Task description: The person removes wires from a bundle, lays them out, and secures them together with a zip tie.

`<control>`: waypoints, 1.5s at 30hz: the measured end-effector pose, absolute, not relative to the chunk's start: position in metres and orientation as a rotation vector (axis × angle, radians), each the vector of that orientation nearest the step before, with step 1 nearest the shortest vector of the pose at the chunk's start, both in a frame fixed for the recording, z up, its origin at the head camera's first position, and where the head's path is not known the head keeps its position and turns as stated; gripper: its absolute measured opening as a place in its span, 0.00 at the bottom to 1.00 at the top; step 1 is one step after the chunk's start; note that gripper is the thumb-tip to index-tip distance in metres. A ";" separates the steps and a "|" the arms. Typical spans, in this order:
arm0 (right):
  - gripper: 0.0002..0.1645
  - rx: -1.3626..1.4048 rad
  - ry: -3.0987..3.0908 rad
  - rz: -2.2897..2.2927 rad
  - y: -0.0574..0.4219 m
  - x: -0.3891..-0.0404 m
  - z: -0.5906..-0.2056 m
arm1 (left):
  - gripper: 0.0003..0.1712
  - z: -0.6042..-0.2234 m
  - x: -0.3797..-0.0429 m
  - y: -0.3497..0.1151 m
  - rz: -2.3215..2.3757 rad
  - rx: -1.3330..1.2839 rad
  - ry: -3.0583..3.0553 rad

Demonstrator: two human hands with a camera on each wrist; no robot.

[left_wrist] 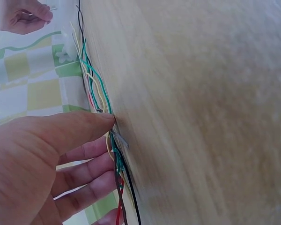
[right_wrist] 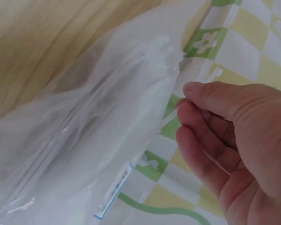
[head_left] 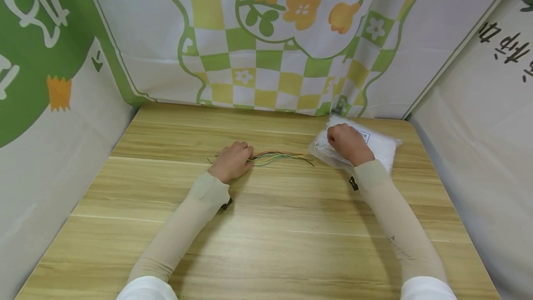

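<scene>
A loose bundle of thin coloured wires [head_left: 278,154], red, yellow, green and black, lies across the table's far middle. My left hand [head_left: 232,161] holds it near its left end; in the left wrist view the thumb presses the wires [left_wrist: 96,75] against the curled fingers. Over a clear plastic bag [head_left: 381,149] of white strips, my right hand [head_left: 350,142] is raised. Its thumb and fingertips pinch a thin white strip, seemingly a cable tie [right_wrist: 168,118], which slants down towards the bag in the right wrist view. The strip's far end is hard to make out.
The wooden table [head_left: 270,226] meets a checked, flower-printed curtain [head_left: 266,68] at its back edge. Printed cloth walls stand to the left and right. A label [right_wrist: 114,191] shows on the bag. A small black piece [head_left: 353,183] is visible beside the right wrist.
</scene>
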State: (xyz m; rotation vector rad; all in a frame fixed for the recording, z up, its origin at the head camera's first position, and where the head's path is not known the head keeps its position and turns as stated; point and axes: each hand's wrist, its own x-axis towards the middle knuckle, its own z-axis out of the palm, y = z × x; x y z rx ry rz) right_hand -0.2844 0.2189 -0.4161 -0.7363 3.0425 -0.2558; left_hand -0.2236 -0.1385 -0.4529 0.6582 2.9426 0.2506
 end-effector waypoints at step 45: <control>0.10 -1.612 3.133 -0.095 0.141 -0.189 -0.411 | 0.12 -0.453 -0.222 -0.136 0.264 0.630 2.937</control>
